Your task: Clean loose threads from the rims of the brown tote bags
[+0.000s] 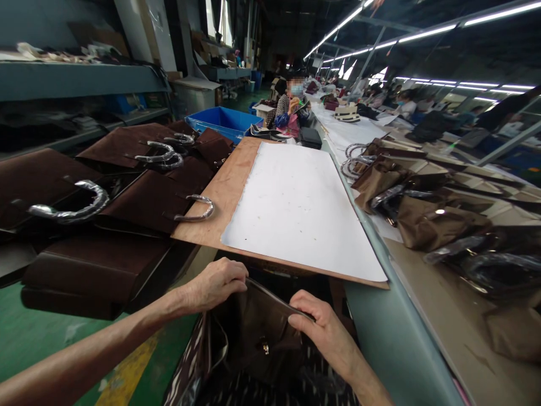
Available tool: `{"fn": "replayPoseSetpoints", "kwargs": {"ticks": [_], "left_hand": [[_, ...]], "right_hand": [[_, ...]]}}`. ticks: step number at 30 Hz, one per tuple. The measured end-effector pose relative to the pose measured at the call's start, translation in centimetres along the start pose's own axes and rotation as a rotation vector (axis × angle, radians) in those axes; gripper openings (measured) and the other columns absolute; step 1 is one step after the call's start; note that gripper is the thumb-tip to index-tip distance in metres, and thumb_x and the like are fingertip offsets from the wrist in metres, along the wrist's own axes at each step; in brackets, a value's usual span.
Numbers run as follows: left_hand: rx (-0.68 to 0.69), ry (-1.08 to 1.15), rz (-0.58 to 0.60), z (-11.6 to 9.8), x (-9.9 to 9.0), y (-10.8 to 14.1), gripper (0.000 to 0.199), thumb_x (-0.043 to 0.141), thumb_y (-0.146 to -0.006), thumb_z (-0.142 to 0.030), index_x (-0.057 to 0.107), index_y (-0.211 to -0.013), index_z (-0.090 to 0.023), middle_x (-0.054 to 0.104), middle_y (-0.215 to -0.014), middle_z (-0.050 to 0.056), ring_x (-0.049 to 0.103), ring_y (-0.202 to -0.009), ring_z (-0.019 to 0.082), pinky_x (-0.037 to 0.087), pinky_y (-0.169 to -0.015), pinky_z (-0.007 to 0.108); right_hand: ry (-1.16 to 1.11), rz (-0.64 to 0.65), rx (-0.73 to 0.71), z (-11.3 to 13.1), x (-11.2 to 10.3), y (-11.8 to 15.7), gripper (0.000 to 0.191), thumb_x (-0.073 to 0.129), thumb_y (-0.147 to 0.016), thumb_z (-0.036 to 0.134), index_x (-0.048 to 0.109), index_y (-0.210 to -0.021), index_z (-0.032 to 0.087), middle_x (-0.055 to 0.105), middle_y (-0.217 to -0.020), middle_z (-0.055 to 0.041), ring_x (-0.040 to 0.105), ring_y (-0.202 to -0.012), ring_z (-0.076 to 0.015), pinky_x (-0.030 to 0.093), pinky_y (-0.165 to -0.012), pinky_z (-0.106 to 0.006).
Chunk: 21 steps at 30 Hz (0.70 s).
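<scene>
A dark brown handbag (270, 332) rests over my lap, its upper edge stretched between my hands. My left hand (222, 283) is closed on the left end of that edge, thumb and fingers pressed together. On the right end, my right hand (315, 316) pinches the same edge. A small gold-coloured metal clasp (265, 347) shows on the bag's front. The lower part of the bag blends into dark patterned cloth, so its outline there is hard to make out.
Ahead lies a wooden board (203, 230) with white paper (296, 197) on it. Brown bags (139, 200) with wrapped handles pile up at left. More bags (439, 220) cover the bench at right. Behind the board are a blue bin (224, 121) and a seated person (291, 107).
</scene>
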<state>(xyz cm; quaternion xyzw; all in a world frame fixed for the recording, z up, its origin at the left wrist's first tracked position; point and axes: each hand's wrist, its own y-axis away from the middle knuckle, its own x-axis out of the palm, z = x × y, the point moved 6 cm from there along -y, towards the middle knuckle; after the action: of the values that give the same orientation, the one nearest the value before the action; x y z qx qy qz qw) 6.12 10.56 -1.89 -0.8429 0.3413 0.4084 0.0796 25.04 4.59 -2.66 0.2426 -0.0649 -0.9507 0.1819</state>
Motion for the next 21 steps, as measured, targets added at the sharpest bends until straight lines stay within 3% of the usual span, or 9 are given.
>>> {"fn": "replayPoseSetpoints", "kwargs": {"ticks": [9,21], "left_hand": [[-0.160,0.082,-0.179,1.1,0.4,-0.8,0.012,0.051,-0.069,-0.015,0.045,-0.059,-0.014,0.057,-0.079,-0.003,0.049,-0.072,0.011,0.033,-0.066,0.021],[-0.286,-0.004,-0.183,1.1,0.7,-1.6,0.010,0.050,-0.066,-0.016,0.045,-0.058,-0.015,0.053,-0.067,-0.003,0.047,-0.067,0.012,0.029,-0.061,0.022]], "right_hand": [[-0.004,-0.024,0.020,-0.5,-0.2,-0.5,0.019,0.049,-0.080,0.025,0.054,-0.065,0.016,0.049,-0.076,-0.0001,0.048,-0.072,-0.0126,0.037,-0.066,-0.023],[0.007,-0.050,0.022,-0.6,-0.2,0.1,0.019,0.049,-0.080,0.023,0.053,-0.063,0.016,0.048,-0.075,0.0011,0.048,-0.070,-0.0118,0.035,-0.065,-0.023]]}}
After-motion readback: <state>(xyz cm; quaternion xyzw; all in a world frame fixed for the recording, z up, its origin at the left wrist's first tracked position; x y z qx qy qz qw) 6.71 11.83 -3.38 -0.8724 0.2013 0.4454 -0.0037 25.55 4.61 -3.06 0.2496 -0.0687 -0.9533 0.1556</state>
